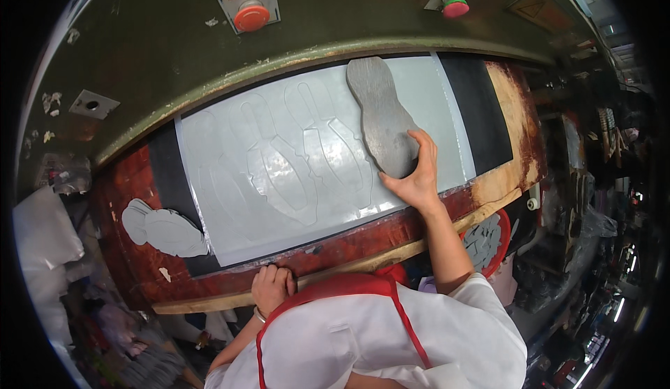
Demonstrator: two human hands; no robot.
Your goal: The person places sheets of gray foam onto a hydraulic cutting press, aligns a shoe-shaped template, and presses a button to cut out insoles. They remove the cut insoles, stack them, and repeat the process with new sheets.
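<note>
A grey, sole-shaped cutting die (380,109) lies on a sheet of pale grey material (216,144), toward its right side. My right hand (419,179) grips the die's near end, thumb on the left edge and fingers on the right. Several sole outlines are cut into the sheet to the left of the die. My left hand (273,288) rests with curled fingers at the front wooden edge of the table, and nothing shows in it. At the far left, a small stack of grey cut sole pieces (167,230) sits on the table.
Behind the sheet stands a green machine beam (349,12) with a red button (251,17) and a pink-red button (455,8). Under the sheet lies a black mat (481,109) on a worn red-brown board (349,232). A red tub (501,242) of grey scraps stands below right.
</note>
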